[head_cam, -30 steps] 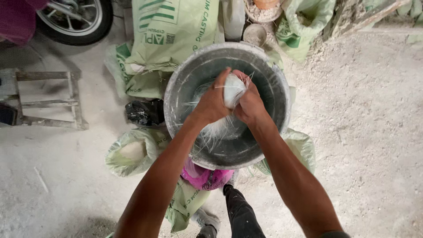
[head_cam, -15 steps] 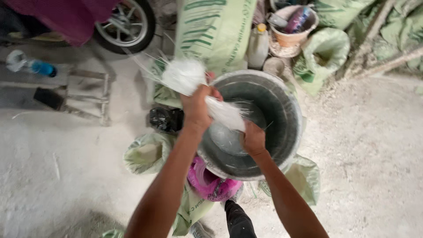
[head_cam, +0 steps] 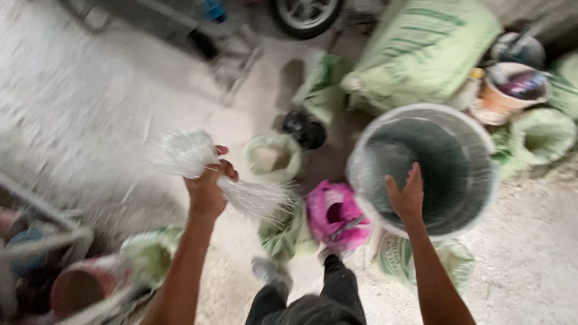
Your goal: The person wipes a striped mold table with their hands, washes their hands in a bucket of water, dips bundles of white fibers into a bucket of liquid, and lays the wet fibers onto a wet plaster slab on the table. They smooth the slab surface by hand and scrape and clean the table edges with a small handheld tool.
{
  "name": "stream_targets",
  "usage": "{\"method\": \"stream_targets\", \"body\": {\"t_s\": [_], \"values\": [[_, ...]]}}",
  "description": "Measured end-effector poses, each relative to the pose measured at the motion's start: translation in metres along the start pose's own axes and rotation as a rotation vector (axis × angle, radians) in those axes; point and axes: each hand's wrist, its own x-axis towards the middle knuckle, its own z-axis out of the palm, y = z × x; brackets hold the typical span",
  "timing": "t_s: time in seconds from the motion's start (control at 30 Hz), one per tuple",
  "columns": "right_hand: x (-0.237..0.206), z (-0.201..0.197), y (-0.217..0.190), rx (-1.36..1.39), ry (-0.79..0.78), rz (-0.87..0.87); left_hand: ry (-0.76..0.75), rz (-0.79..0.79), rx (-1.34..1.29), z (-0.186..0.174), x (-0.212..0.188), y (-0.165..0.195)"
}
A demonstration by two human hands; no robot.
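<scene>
My left hand is raised over the dusty floor and grips a bundle of white glassy fibres whose loose ends fan out to the right. My right hand is open, fingers spread, hovering over the near rim of a large round grey metal basin. The basin looks wet and mostly bare inside. The view is motion-blurred.
A pink bag lies open between my hands, by my dark trouser legs. Green sacks lie behind the basin, with an open green bag of powder, an orange bucket, a wheel and rusty cans at the left.
My left hand has carried the fibre bundle out of the basin and far to the left. My right hand let go of it and opened over the basin rim. The camera swung left.
</scene>
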Motion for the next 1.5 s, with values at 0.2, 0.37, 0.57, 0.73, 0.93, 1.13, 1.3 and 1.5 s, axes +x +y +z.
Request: {"method": "stream_targets", "body": {"t_s": [0.2, 0.37, 0.57, 0.73, 0.93, 1.13, 1.3, 1.5], "values": [[-0.14, 0.127, -0.215, 0.682, -0.418, -0.276, 0.113, 0.075, -0.1, -0.169, -0.058, 0.05], [-0.252, 0.23, -0.4, 0.81, -0.871, -0.376, 0.261, 0.18, -0.083, -0.26, -0.097, 0.12], [-0.332, 0.311, -0.548, 0.774, -1.363, -0.465, 0.274, 0.561, 0.689, -0.352, -0.115, 0.217], [-0.365, 0.367, -0.628, 0.892, -1.797, -0.395, 0.56, 0.419, 0.039, -0.406, -0.094, 0.273], [-0.366, 0.456, -0.731, 0.756, -2.025, -0.25, 0.667, 0.564, -0.268, -0.493, -0.024, 0.33], [-0.316, 0.593, -0.852, 0.563, -2.017, -0.492, 0.674, 0.743, -0.256, -0.592, 0.106, 0.401], [-0.257, 0.673, -0.997, 0.48, -2.012, -0.605, 0.765, 0.872, -0.253, -0.608, 0.208, 0.532], [-0.26, 0.704, -1.152, 0.446, -2.351, -0.504, 0.891, 1.043, -0.327, -0.633, 0.239, 0.66]]}}
